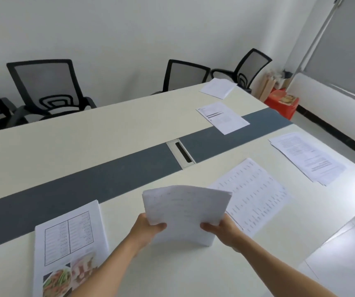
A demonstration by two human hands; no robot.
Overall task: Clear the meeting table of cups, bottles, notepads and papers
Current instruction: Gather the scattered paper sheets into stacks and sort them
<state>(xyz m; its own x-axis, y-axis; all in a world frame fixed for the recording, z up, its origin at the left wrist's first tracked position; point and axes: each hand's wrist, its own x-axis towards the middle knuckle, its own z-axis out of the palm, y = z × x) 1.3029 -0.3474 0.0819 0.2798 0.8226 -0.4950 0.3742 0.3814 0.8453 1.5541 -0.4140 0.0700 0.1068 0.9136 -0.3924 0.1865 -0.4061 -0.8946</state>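
I hold a stack of white papers [185,209] upright above the near side of the cream meeting table [112,125]. My left hand [148,229] grips its left edge and my right hand [219,229] grips its right edge. Just right of the stack a printed sheet [258,194] lies flat. At my near left lies a sheet with a table and food photos [69,247]. Further right lies a text stack [307,157]. Across the grey centre strip lie a printed page [222,117] and, at the far corner, a blank sheet [217,87].
A cable hatch [180,153] sits in the grey centre strip. Black mesh chairs [50,88] stand along the far side, with two more near the far right corner. A red box [281,101] and bags stand on the floor by the wall.
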